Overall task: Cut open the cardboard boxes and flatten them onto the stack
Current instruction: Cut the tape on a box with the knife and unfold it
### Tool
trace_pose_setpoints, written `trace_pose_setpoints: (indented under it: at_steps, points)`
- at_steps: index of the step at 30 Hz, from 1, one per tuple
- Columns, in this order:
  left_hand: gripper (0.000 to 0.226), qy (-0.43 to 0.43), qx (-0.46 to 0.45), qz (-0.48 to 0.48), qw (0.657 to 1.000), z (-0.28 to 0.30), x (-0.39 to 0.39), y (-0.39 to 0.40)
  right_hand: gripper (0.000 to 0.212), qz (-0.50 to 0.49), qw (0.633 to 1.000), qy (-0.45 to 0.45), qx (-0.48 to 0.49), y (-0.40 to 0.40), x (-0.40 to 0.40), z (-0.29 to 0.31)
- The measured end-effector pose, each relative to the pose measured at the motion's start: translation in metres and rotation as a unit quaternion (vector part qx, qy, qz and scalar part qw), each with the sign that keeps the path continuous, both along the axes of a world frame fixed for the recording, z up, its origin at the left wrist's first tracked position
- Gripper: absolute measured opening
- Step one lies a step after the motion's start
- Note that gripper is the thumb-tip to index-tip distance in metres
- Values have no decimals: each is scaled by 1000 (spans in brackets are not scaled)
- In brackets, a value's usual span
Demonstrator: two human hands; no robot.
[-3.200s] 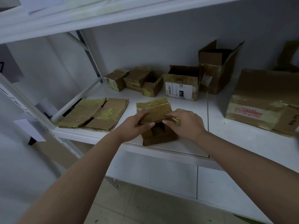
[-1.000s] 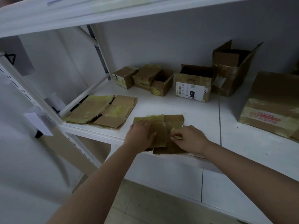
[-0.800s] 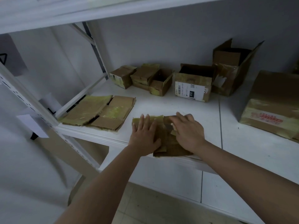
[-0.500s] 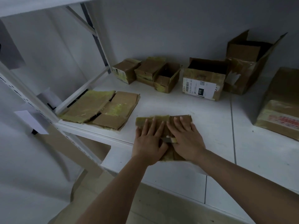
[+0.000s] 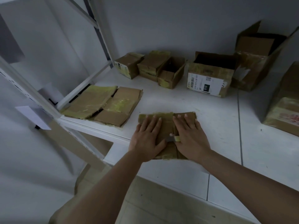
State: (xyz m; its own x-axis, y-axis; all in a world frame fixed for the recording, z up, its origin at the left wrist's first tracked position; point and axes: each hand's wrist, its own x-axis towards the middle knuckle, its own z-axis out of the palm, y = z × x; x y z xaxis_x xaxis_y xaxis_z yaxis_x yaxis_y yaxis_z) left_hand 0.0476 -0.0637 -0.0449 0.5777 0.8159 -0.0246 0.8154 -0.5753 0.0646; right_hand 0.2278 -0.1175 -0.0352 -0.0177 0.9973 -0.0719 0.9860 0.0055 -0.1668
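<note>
Flattened box (image 5: 166, 125) at front edge of shelf (image 5: 218, 120), right of stack (image 5: 103, 105); left hand (image 5: 148, 135) and right hand (image 5: 189, 135) side by side, fingers straight, pressing down; small cutter (image 5: 173, 139) tucked between them; judged light, springy, tape-slick; best gripped by opposite edges.

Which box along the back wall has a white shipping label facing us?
The labelled box, open-topped, fourth from the left, just left of the tall open box. The small boxes to its left show only tape and cardboard.
</note>
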Motion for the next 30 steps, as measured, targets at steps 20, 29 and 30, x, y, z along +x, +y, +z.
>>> trace_pose_setpoints:
  at_steps: [20,29,30]
  points:
    - [83,113,-36,80,990,35,17,-2,70,-39,933,355,35,-1,24,23]
    - [77,-95,-28,269,958,46,-2,-38,52,-174,951,254,25,-23,39,20]
    - [79,-96,-41,282,954,46,-3,-42,49,-165,952,258,16,-27,36,19]
